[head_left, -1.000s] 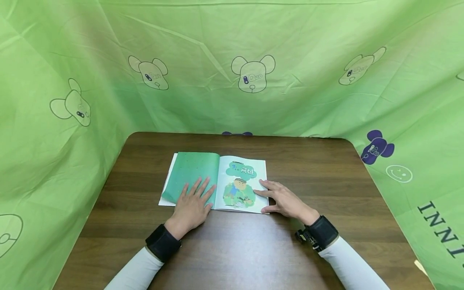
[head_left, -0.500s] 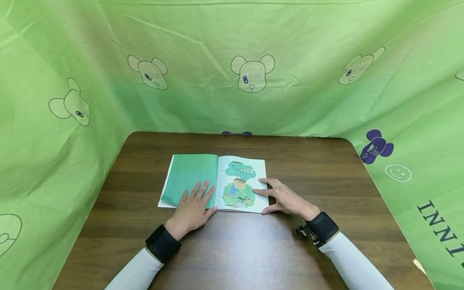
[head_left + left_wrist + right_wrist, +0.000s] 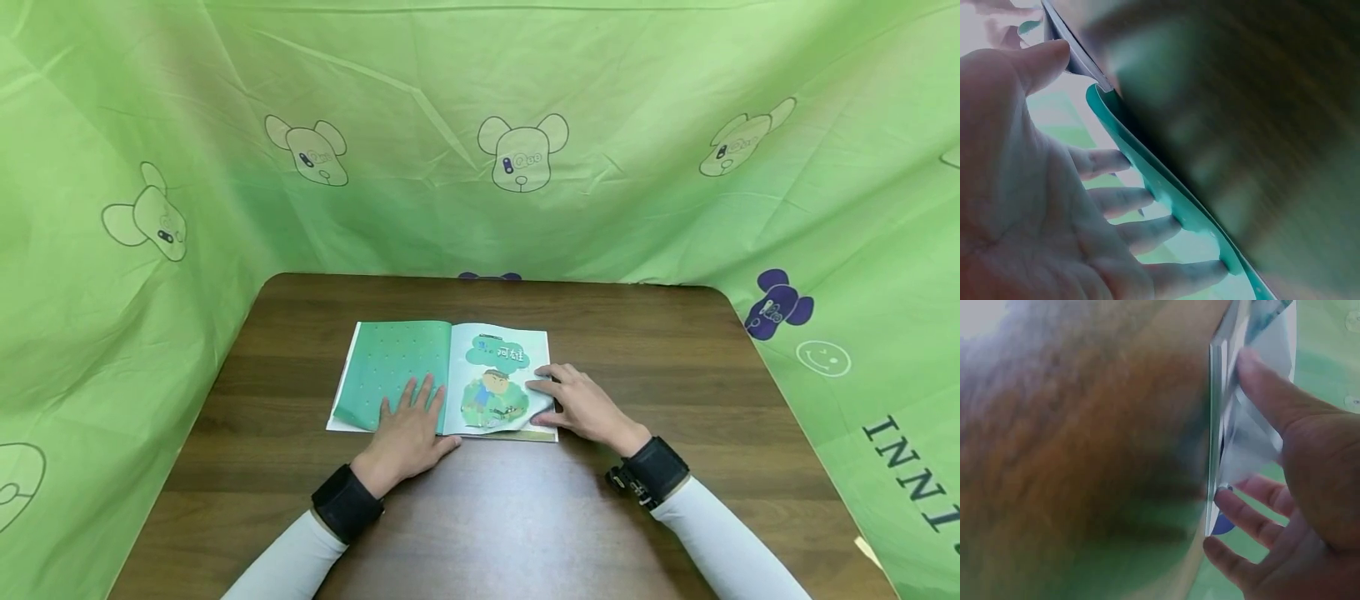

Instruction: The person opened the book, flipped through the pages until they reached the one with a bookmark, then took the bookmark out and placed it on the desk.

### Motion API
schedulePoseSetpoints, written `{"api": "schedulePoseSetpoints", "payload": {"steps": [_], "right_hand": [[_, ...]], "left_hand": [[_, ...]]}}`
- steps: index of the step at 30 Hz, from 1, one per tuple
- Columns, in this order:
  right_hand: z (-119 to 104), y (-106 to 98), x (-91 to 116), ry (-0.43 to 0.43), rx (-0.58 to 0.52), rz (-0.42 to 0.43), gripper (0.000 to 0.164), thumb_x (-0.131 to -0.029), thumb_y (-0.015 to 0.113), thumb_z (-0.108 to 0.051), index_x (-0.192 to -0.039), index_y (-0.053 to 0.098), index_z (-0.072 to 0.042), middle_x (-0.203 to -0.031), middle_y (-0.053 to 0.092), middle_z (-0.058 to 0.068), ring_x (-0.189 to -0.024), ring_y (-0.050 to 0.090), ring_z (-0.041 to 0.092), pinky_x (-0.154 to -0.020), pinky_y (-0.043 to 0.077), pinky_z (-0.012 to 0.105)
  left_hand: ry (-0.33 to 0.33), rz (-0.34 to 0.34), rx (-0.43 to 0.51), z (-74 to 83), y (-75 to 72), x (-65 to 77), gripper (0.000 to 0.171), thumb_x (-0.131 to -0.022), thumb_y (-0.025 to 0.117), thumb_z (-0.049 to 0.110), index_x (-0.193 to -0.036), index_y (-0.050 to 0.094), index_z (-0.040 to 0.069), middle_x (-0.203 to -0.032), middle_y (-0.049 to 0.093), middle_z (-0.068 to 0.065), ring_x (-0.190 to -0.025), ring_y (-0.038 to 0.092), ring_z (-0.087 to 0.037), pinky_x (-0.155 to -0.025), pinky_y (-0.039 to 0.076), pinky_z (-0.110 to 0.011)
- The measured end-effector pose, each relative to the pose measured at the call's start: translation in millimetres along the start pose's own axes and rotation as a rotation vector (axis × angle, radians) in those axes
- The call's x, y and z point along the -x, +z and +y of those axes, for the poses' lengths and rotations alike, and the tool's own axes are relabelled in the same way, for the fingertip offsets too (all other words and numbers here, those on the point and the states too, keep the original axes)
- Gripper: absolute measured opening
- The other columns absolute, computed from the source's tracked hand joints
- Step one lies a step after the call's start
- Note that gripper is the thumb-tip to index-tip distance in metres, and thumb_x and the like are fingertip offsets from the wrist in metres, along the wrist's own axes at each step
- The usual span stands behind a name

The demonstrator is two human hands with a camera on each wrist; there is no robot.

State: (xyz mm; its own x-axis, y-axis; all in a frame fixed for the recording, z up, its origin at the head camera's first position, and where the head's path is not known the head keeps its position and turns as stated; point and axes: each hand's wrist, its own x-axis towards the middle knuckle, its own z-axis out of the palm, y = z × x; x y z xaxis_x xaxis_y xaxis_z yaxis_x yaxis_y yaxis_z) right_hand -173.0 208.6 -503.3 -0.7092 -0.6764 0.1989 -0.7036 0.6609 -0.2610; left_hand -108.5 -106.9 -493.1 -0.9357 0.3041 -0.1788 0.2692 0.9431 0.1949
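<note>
Wooden table [image 3: 637, 333] surrounds the book [image 3: 447, 362], left fingers [image 3: 407, 394] spread on it, right fingers [image 3: 547, 387] pinching page edge [image 3: 538, 406].

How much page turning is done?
Done: the green dotted paper page lies beneath the left hand. In hand: the right hand touches the white illustrated paper page, its near corner curled. To go: probably turning that page over; it lies on the right.

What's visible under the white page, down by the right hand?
Beneath the curled near corner of the white page, a greenish-brown strip of the next sheet shows beside the right hand. The rest is covered, so I can't tell what's on it.
</note>
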Motion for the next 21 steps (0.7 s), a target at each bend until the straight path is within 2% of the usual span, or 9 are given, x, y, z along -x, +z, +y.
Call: {"api": "schedulePoseSetpoints", "payload": {"steps": [4, 7, 13, 18, 21], "right_hand": [[-3.8, 1.5, -1.4, 0.031, 0.077, 0.017, 0.05, -0.086, 0.071, -0.036, -0.128, 0.067, -0.009, -0.126, 0.061, 0.013, -0.11, 0.056, 0.03, -0.088, 0.048, 0.048], [-5.6, 2.0, -1.3, 0.051, 0.095, 0.048, 0.044, -0.087, 0.07, -0.027, -0.127, 0.067, -0.008, -0.126, 0.061, 0.015, -0.111, 0.056, 0.03, -0.089, 0.048, 0.048], [-7.1, 1.1, -1.6, 0.117, 0.109, 0.126, 0.043, -0.088, 0.066, -0.019, -0.13, 0.066, -0.009, -0.133, 0.056, 0.019, -0.119, 0.052, 0.032, -0.088, 0.051, 0.047], [-8.2, -2.1, -2.5, 0.152, 0.116, 0.164, 0.049, -0.087, 0.066, -0.019, -0.134, 0.062, -0.01, -0.141, 0.05, 0.021, -0.122, 0.05, 0.035, -0.076, 0.054, 0.047], [-8.7, -3.0, -2.5, 0.163, 0.11, 0.176, 0.051, -0.086, 0.065, -0.017, -0.136, 0.061, -0.011, -0.144, 0.047, 0.021, -0.123, 0.049, 0.036, -0.067, 0.054, 0.045]], "left_hand": [[-0.012, 0.015, -0.002, 4.7, 1.1, -2.9, 0.092, -0.087, 0.049, 0.069, -0.154, 0.033, 0.008, -0.163, 0.02, -0.018, -0.146, 0.018, -0.044, -0.098, 0.028, -0.076], [-0.026, 0.028, 0.001, 8.9, 1.6, -5.2, 0.095, -0.085, 0.05, 0.071, -0.153, 0.035, 0.007, -0.163, 0.02, -0.019, -0.145, 0.019, -0.047, -0.095, 0.028, -0.079], [-0.059, 0.025, 0.006, 15.8, 0.6, -7.0, 0.098, -0.082, 0.051, 0.074, -0.15, 0.038, 0.005, -0.163, 0.018, -0.02, -0.144, 0.019, -0.05, -0.093, 0.028, -0.081], [-0.067, 0.04, -0.015, 18.4, -0.1, -6.8, 0.096, -0.081, 0.051, 0.075, -0.145, 0.042, 0.004, -0.162, 0.02, -0.021, -0.142, 0.021, -0.052, -0.092, 0.03, -0.08], [-0.056, 0.073, -0.029, 18.9, 1.0, -6.6, 0.095, -0.081, 0.051, 0.075, -0.143, 0.045, 0.004, -0.16, 0.024, -0.023, -0.141, 0.024, -0.053, -0.089, 0.032, -0.08]]}}
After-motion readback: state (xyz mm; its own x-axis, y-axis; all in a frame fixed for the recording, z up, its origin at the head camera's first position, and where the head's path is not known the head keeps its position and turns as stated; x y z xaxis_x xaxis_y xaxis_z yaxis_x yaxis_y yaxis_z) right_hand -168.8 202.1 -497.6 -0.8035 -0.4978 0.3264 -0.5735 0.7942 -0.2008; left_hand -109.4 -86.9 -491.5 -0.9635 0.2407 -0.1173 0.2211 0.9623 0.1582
